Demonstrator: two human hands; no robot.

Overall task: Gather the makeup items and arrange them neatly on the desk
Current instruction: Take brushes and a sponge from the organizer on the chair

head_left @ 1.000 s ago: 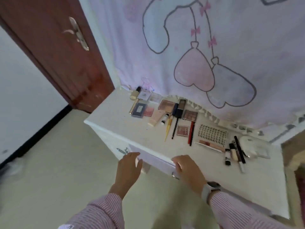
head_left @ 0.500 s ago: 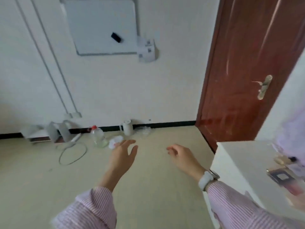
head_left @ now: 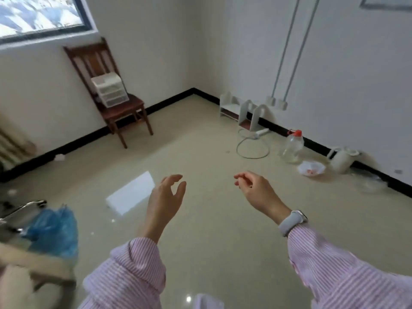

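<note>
Hands hang loose and hold nothing, left hand (head_left: 166, 199) beside right hand (head_left: 256, 191), above the floor (head_left: 211, 241).

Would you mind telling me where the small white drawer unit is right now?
In the head view, the small white drawer unit sits on the seat of the wooden chair at upper left, against the wall below the window.

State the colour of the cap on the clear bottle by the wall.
Red cap on the bottle, seen in the head view.
</note>
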